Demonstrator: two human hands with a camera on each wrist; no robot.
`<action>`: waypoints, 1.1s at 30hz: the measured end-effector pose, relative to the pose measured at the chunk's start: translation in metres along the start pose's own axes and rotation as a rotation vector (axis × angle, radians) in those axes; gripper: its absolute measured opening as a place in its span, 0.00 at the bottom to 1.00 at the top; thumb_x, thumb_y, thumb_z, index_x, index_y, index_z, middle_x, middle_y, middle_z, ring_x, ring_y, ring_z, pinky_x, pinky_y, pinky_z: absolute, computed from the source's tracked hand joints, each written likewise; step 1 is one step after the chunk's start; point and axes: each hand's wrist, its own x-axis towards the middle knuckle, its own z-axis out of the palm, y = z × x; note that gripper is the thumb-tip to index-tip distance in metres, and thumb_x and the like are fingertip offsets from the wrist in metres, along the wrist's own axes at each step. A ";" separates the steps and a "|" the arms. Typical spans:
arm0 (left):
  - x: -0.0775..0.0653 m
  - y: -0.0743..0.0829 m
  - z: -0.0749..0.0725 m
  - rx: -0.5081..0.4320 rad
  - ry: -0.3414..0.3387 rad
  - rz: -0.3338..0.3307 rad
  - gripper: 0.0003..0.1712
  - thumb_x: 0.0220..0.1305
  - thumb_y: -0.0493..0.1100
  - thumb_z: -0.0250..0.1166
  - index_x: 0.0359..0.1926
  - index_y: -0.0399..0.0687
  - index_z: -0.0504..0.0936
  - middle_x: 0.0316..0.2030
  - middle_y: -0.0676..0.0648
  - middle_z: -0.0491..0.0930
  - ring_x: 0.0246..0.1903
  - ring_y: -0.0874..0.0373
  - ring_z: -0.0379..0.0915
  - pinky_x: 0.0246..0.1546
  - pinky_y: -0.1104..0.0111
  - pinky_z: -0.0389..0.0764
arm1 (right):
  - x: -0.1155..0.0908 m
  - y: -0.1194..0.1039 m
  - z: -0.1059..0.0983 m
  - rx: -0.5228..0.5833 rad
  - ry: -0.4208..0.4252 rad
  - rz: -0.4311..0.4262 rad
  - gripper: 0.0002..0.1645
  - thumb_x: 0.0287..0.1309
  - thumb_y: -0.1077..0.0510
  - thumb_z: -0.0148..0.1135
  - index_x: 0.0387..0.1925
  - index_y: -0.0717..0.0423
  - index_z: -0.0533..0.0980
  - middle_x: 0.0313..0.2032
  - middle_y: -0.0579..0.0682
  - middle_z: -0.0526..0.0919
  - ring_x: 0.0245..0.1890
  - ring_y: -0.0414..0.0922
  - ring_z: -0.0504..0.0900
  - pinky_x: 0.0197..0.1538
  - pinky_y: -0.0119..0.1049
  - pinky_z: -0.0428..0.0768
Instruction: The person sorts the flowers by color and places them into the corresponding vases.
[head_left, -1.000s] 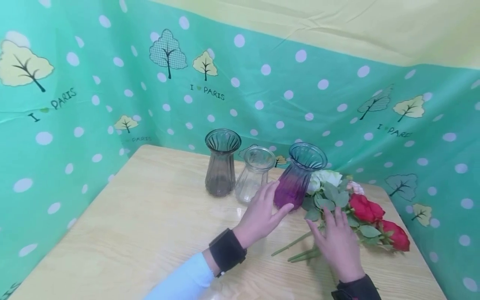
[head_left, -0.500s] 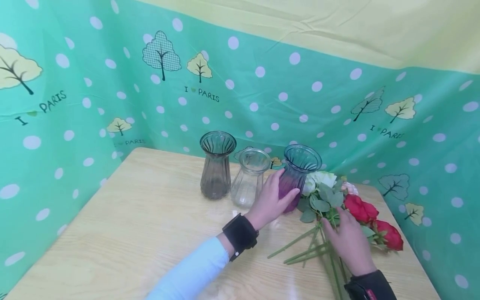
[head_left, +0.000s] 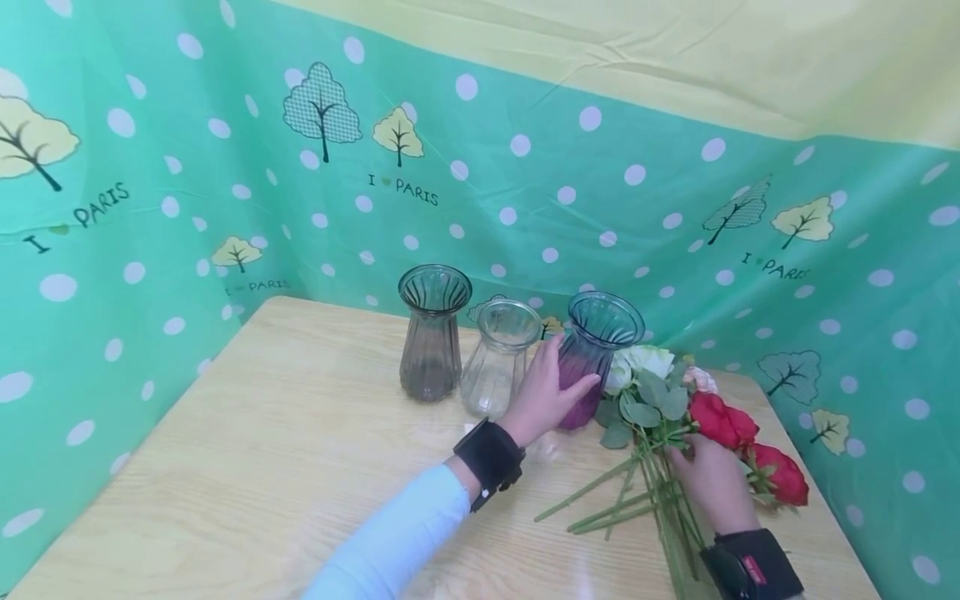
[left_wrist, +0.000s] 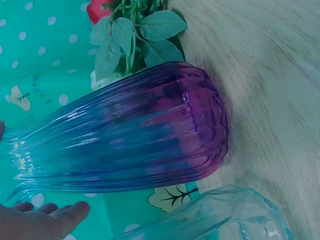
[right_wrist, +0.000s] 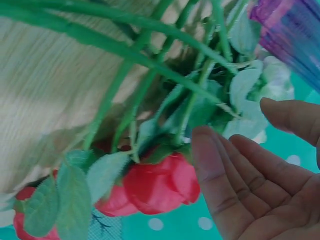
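Note:
A vase (head_left: 602, 342), blue at the rim and purple at the base, stands upright beside my left hand (head_left: 546, 396). In the head view, the fingers and thumb spread about its side; in the left wrist view, the fingers (left_wrist: 70, 217) lie beside the vase's neck, with a small gap showing. My right hand (head_left: 716, 483) is over the bunch of artificial flowers, near the green stems (head_left: 660, 492). The right wrist view shows its thumb (right_wrist: 287, 115) and fingers parted, holding nothing, close to the leaves and a red rose (right_wrist: 162, 185).
A clear vase (head_left: 495, 367) and a smoky grey vase (head_left: 431, 358) stand in a row left of the purple one. A white flower (head_left: 641, 362) and red roses (head_left: 780, 475) lie on the wooden table (head_left: 300, 467). A green dotted cloth (head_left: 517, 192) hangs behind.
My left hand has moved right, up to the purple vase. My right hand has shifted right and slightly down over the flower stems, uncovering more of them. The vases stand as before.

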 end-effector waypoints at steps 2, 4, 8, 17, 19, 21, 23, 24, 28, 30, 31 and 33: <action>0.002 0.000 0.001 0.029 0.004 -0.002 0.46 0.61 0.59 0.61 0.70 0.42 0.52 0.67 0.39 0.60 0.67 0.48 0.57 0.67 0.53 0.63 | 0.003 0.005 0.002 0.011 0.009 -0.005 0.22 0.60 0.58 0.57 0.47 0.75 0.74 0.31 0.63 0.82 0.30 0.55 0.80 0.30 0.46 0.78; 0.004 0.000 0.001 0.044 0.011 -0.002 0.46 0.60 0.60 0.61 0.70 0.43 0.51 0.67 0.40 0.60 0.67 0.48 0.57 0.67 0.53 0.63 | 0.007 0.009 0.004 0.022 0.013 -0.013 0.20 0.59 0.59 0.57 0.45 0.74 0.75 0.31 0.63 0.82 0.30 0.54 0.80 0.29 0.46 0.78; 0.008 0.001 0.001 0.040 -0.003 -0.013 0.48 0.60 0.60 0.61 0.71 0.44 0.50 0.68 0.40 0.59 0.67 0.48 0.57 0.67 0.54 0.63 | 0.015 0.014 0.007 0.041 0.000 -0.022 0.19 0.59 0.60 0.56 0.44 0.74 0.76 0.38 0.68 0.82 0.37 0.62 0.80 0.35 0.52 0.79; 0.012 0.000 0.006 -0.014 -0.033 -0.042 0.51 0.58 0.60 0.63 0.72 0.42 0.47 0.70 0.38 0.54 0.68 0.46 0.55 0.68 0.57 0.62 | 0.029 0.021 0.014 0.092 -0.055 -0.035 0.15 0.59 0.63 0.52 0.40 0.71 0.80 0.40 0.68 0.82 0.40 0.62 0.80 0.39 0.52 0.79; 0.012 0.000 0.007 -0.012 -0.034 -0.037 0.52 0.58 0.59 0.63 0.72 0.42 0.47 0.70 0.37 0.54 0.68 0.46 0.55 0.68 0.57 0.62 | 0.031 0.022 0.014 0.108 -0.074 -0.026 0.16 0.60 0.63 0.51 0.41 0.71 0.79 0.42 0.68 0.81 0.43 0.63 0.79 0.40 0.52 0.79; 0.013 -0.001 0.007 0.000 -0.037 -0.031 0.52 0.57 0.59 0.64 0.72 0.41 0.47 0.69 0.37 0.55 0.68 0.46 0.55 0.68 0.57 0.62 | 0.032 0.022 0.013 0.133 -0.092 -0.013 0.16 0.60 0.63 0.51 0.42 0.72 0.79 0.43 0.69 0.81 0.42 0.62 0.79 0.39 0.50 0.79; 0.013 -0.001 0.008 0.013 -0.039 -0.022 0.53 0.57 0.59 0.64 0.71 0.39 0.47 0.69 0.37 0.56 0.68 0.46 0.55 0.68 0.57 0.62 | 0.034 0.021 0.012 0.153 -0.105 0.005 0.17 0.61 0.62 0.52 0.43 0.73 0.78 0.42 0.68 0.81 0.40 0.59 0.79 0.37 0.47 0.79; 0.013 -0.002 0.008 0.018 -0.041 -0.019 0.53 0.57 0.59 0.64 0.71 0.38 0.47 0.69 0.37 0.56 0.68 0.46 0.55 0.68 0.58 0.62 | 0.034 0.021 0.011 0.163 -0.112 0.017 0.17 0.61 0.62 0.52 0.43 0.73 0.78 0.42 0.68 0.81 0.39 0.57 0.79 0.37 0.45 0.79; 0.014 -0.001 0.009 0.029 -0.037 -0.004 0.51 0.58 0.58 0.64 0.70 0.36 0.49 0.68 0.36 0.58 0.67 0.46 0.57 0.68 0.58 0.63 | 0.036 0.021 0.010 0.194 -0.135 0.065 0.19 0.62 0.60 0.53 0.46 0.72 0.77 0.43 0.69 0.80 0.36 0.52 0.80 0.35 0.43 0.79; 0.015 -0.001 0.010 0.037 -0.037 -0.001 0.50 0.58 0.57 0.63 0.70 0.37 0.49 0.68 0.36 0.58 0.67 0.47 0.57 0.68 0.59 0.63 | 0.036 0.021 0.009 0.227 -0.149 0.080 0.20 0.62 0.60 0.53 0.48 0.73 0.75 0.44 0.70 0.79 0.34 0.51 0.82 0.34 0.43 0.80; 0.015 -0.002 0.011 0.038 -0.035 0.002 0.50 0.59 0.57 0.63 0.70 0.37 0.50 0.67 0.36 0.58 0.67 0.47 0.58 0.68 0.59 0.63 | 0.036 0.021 0.009 0.249 -0.156 0.086 0.20 0.62 0.60 0.53 0.49 0.73 0.75 0.45 0.70 0.79 0.32 0.50 0.82 0.34 0.43 0.81; 0.015 -0.003 0.013 0.045 -0.031 0.004 0.49 0.59 0.57 0.63 0.70 0.38 0.50 0.67 0.37 0.59 0.67 0.47 0.58 0.68 0.59 0.63 | 0.035 0.022 0.010 0.293 -0.167 0.089 0.21 0.62 0.60 0.53 0.50 0.74 0.74 0.44 0.70 0.79 0.30 0.48 0.83 0.34 0.42 0.83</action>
